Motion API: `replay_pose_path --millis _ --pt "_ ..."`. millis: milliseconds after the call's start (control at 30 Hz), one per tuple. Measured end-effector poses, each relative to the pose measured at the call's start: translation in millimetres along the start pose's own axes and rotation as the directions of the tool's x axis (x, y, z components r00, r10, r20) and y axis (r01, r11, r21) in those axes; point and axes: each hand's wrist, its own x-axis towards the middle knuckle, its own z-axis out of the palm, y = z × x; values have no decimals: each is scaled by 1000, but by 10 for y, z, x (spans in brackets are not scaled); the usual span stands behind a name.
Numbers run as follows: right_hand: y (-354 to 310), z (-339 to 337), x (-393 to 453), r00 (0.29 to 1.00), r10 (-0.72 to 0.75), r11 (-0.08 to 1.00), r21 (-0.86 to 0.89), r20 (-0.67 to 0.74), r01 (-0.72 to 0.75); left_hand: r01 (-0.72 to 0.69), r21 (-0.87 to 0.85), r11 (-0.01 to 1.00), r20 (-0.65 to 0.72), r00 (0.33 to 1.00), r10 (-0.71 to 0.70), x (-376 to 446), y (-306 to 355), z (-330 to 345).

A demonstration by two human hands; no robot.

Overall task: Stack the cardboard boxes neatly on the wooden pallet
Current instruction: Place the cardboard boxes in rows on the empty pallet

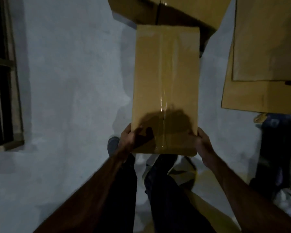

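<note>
Head view: the left hand (130,140) and right hand (202,145) each keep a clamped grip on the near corners of a taped cardboard box (165,88), carried above the floor (71,98). More boxes (262,52) lie ahead; the pallet isn't visible, so stacking seems unfinished.

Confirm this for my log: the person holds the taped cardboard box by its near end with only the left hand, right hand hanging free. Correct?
Not quite. The head view shows both hands on the box: the left hand grips its near left corner and the right hand grips its near right corner. The tape and the near-end hold are as you say.
</note>
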Motion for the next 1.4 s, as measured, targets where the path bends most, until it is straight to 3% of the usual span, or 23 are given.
replay_pose_path --millis 67,233,400,567,733,1100,1200,1400 --pt "-270 -123 -390 997 -69 998 3 22 69 -73 44 996 -30 997 74 -358 183 -173" --pt "-1222 -371 -1443 998 -51 991 120 -31 54 -48 -316 948 62 996 71 -1485 907 -690" --pt "-1977 -422 -2362 992 -67 984 160 -106 84 -61 -313 948 -59 997 45 -2440 1468 -1104" --pt "-2323 -380 -3047 992 -83 989 113 -99 94 -118 -349 930 -49 993 108 -3290 1483 -1560" --pt "-2757 -91 -3782 983 -174 980 89 -65 179 -202 -399 894 -128 978 164 -3983 1418 -2153" --pt "-3490 753 -4670 891 -427 904 53 152 424 -464 -493 736 -437 863 252 -4746 1239 -3184" --pt "-3660 969 -4684 847 -476 871 -8 238 492 -511 -533 675 -548 816 185 -4950 1078 -3239" --pt "-3664 1502 -4952 752 -488 803 -109 443 586 -511 -566 647 -705 707 -58 -5395 607 -3169"
